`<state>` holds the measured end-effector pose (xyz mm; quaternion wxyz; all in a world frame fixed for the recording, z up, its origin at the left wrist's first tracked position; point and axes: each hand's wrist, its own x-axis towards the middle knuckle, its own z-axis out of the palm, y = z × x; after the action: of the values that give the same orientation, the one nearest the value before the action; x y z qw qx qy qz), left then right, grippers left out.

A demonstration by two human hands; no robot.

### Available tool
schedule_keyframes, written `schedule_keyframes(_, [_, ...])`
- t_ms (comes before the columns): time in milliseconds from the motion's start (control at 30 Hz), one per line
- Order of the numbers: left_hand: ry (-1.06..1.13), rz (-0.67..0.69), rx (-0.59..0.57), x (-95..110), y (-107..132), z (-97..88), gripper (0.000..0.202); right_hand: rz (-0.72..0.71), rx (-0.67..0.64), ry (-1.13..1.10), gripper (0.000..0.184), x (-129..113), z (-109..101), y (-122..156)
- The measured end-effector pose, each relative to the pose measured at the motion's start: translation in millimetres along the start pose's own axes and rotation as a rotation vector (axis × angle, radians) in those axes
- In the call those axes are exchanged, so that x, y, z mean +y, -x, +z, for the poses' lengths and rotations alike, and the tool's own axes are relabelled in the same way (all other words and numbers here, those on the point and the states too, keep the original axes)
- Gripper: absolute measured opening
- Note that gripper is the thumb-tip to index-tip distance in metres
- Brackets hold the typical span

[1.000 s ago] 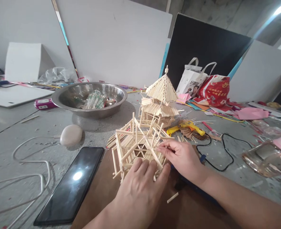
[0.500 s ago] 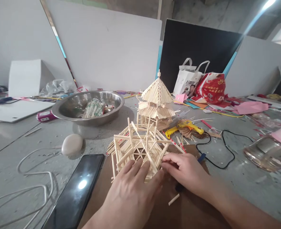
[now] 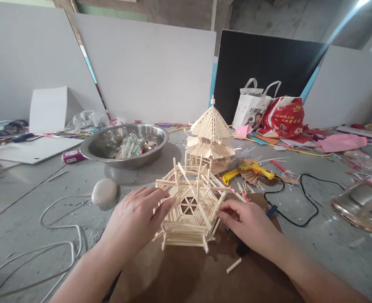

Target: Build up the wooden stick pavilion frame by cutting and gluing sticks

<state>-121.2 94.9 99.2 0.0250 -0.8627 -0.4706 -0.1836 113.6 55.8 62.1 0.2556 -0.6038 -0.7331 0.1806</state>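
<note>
A half-built pavilion model (image 3: 186, 233) of pale wooden sticks sits on a brown board (image 3: 170, 277). Its hexagonal floor shows a spoked opening, with loose-looking sticks standing and slanting above. My left hand (image 3: 140, 216) is at the model's left side, fingers bent over the rim and thumb close to the forefinger. At the right side, my right hand (image 3: 250, 221) pinches at the railing; its fingertips partly hide what they grip. Just behind stands a finished-looking pagoda model (image 3: 211, 126) with a pointed roof. A short loose stick (image 3: 234, 266) lies near my right wrist.
A steel basin (image 3: 91, 155) with bagged sticks stands back left, near a white rounded case (image 3: 104, 192) and cable. A yellow glue gun (image 3: 249, 169) and black cord lie to the right, with a clear jug (image 3: 359, 206) farther right. Bags (image 3: 285, 118) stand behind.
My left hand has lifted from the model's front and moved to its left side, uncovering the front railing and covering the phone. My right hand stays at the right side. The view shifted slightly.
</note>
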Motion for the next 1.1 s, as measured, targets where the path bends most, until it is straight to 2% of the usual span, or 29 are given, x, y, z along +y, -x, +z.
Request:
schedule_keyframes(200, [0.034,0.121,-0.058,-8.6,-5.0,5.5,0.028,-0.01,0.018,-0.041,0.018,0.0,-3.0,0.0])
schedule_keyframes(400, [0.041,0.221,-0.13,-5.2,-5.0,0.9,0.032,0.027,-0.024,-0.046,0.02,3.2,-3.3,1.2])
schedule_keyframes(600, [0.046,0.281,-0.18,1.0,-3.9,-0.9,0.038,0.015,-0.001,-0.05,0.022,8.2,0.1,-3.0])
schedule_keyframes(733, [0.107,0.295,-0.217,9.5,-2.7,-1.1,0.034,0.041,0.012,-0.056,0.03,12.3,0.8,-5.8])
schedule_keyframes(933, [0.158,0.223,-0.206,22.0,3.5,3.9,0.029,0.055,-0.067,0.044,0.038,17.2,-8.0,-5.9])
schedule_keyframes(1100, [0.222,0.196,-0.261,37.4,10.1,4.3,0.023,0.016,-0.132,0.122,0.044,23.8,-16.7,-3.2])
